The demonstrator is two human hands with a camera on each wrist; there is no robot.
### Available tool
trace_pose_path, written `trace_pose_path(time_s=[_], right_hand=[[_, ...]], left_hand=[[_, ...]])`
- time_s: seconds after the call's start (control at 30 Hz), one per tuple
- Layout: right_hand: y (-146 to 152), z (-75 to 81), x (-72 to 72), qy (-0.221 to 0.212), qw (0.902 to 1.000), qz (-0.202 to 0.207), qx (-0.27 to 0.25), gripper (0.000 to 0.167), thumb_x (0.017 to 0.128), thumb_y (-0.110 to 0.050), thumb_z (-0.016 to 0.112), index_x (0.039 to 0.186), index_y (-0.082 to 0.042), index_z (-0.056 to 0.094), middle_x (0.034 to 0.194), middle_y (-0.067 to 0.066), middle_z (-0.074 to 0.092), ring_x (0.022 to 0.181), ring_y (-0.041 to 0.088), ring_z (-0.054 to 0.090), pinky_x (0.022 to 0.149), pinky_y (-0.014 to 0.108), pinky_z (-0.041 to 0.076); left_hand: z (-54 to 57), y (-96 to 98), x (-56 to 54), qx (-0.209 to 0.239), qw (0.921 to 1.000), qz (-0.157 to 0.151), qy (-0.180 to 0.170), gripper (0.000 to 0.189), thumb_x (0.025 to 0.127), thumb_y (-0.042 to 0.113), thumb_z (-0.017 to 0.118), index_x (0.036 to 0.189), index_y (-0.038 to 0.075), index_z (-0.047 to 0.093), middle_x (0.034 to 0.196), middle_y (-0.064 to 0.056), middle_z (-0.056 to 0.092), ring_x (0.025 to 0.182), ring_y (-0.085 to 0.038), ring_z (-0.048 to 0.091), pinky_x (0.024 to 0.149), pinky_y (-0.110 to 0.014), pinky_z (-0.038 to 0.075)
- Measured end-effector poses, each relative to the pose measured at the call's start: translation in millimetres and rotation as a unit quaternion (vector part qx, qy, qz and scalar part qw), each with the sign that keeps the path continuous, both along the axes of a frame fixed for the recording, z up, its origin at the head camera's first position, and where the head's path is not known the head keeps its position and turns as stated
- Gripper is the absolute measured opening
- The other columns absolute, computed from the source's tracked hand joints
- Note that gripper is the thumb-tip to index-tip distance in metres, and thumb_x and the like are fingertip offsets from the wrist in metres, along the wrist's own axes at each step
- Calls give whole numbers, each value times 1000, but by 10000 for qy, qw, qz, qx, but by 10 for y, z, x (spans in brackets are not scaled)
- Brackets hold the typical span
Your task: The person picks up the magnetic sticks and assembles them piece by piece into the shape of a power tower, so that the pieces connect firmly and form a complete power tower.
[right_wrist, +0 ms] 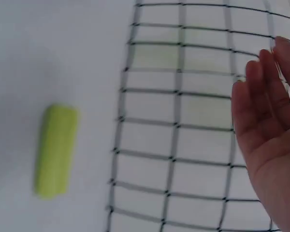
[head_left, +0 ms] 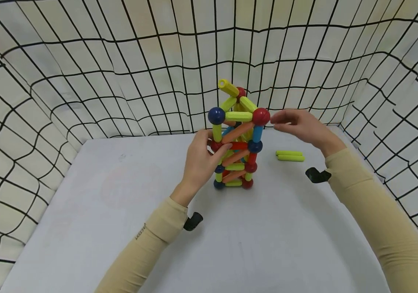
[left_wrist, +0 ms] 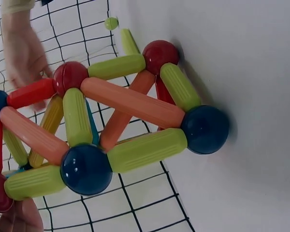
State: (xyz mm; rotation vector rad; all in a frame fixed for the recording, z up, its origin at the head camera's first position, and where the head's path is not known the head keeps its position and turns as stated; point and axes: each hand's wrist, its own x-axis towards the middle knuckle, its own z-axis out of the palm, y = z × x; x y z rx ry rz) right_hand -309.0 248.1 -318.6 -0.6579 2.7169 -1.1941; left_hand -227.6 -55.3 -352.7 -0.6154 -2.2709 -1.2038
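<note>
A tall tower of balls and sticks (head_left: pixel 239 116), apparently a magnetic building set, stands on the white table. Its balls are red and dark blue; its sticks are green, orange, red, blue and yellow. One yellow stick (head_left: pixel 227 87) juts up from the red ball at the peak. My left hand (head_left: pixel 199 160) grips the tower's left side around a red ball, about mid-height. Close to the upper right red ball (head_left: pixel 261 116) is my right hand (head_left: pixel 302 125), fingers loosely bent. In the right wrist view that hand (right_wrist: pixel 273 130) shows nothing in it.
Two loose green sticks (head_left: pixel 290 158) lie side by side on the table (head_left: pixel 139 228), right of the tower. Black grid netting (head_left: pixel 150 77) rises around the back and sides. Small black devices (head_left: pixel 193 221) sit at both wrists.
</note>
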Motion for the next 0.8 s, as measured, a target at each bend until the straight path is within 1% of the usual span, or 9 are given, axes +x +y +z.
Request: trace_pose_path(time_s=[0.1, 0.17, 0.23, 0.33, 0.47, 0.57, 0.67, 0.73, 0.8], right_hand=[[176, -295, 34, -39, 9964, 35, 846, 31, 98, -20, 61, 124, -5, 61, 120, 12, 62, 111, 28, 56, 96, 47, 47], [284, -471, 39, -13, 9920, 64, 1262, 28, 96, -14, 62, 122, -2, 62, 116, 14, 63, 108, 30, 57, 93, 48, 49], [380, -628, 39, 10, 9876, 1, 1573, 27, 95, -11, 63, 120, 0, 63, 112, 15, 64, 105, 31, 57, 90, 47, 49], [494, -827, 30, -6, 9844, -194, 1749, 27, 94, -7, 62, 118, 3, 63, 111, 17, 64, 103, 32, 57, 89, 49, 48], [609, -1047, 18, -81, 9823, -416, 1826, 29, 92, -3, 62, 120, 7, 61, 116, 22, 62, 108, 37, 55, 95, 53, 44], [663, -1164, 28, -161, 9819, -501, 1821, 31, 92, -5, 63, 121, 7, 61, 116, 23, 60, 108, 38, 55, 96, 54, 43], [677, -1208, 69, -253, 9830, -432, 1765, 31, 92, -9, 66, 120, 5, 62, 112, 20, 60, 103, 35, 55, 92, 51, 45], [667, -1187, 103, -279, 9841, -295, 1726, 29, 92, -10, 67, 118, 1, 63, 110, 16, 62, 100, 31, 55, 90, 48, 46], [642, -1103, 142, -260, 9865, -193, 1606, 29, 92, -13, 68, 118, -1, 64, 109, 13, 63, 99, 28, 55, 88, 45, 46]], left_hand=[[-4, 69, 20, -33, 9998, 177, 79, 37, 89, 24, 74, 106, -1, 53, 96, -10, 53, 80, -19, 53, 58, -26, 47], [0, 120, 30, -62, 9996, 269, 91, 37, 88, 25, 74, 105, -1, 53, 95, -11, 51, 79, -19, 52, 59, -27, 46], [6, 173, 42, -93, 9992, 370, 82, 37, 88, 25, 74, 104, -1, 52, 95, -11, 50, 78, -20, 50, 60, -27, 44], [7, 248, 44, -158, 9985, 512, 60, 38, 88, 25, 74, 103, -1, 51, 94, -11, 49, 76, -20, 49, 59, -27, 44], [13, 321, 39, -209, 9976, 652, 21, 38, 89, 26, 73, 104, -1, 51, 93, -11, 49, 76, -21, 50, 58, -27, 45], [19, 352, 43, -213, 9974, 691, -28, 37, 89, 26, 73, 103, -1, 51, 92, -11, 49, 77, -20, 50, 57, -27, 45], [23, 361, 52, -214, 9973, 696, -77, 36, 89, 25, 72, 103, 0, 50, 92, -10, 49, 78, -19, 50, 57, -27, 45], [25, 360, 56, -218, 9973, 694, -110, 36, 89, 25, 72, 103, 1, 50, 93, -10, 48, 78, -19, 51, 57, -26, 45], [28, 359, 60, -223, 9973, 683, -140, 36, 89, 25, 72, 103, 1, 50, 93, -10, 48, 77, -19, 50, 56, -26, 45]])
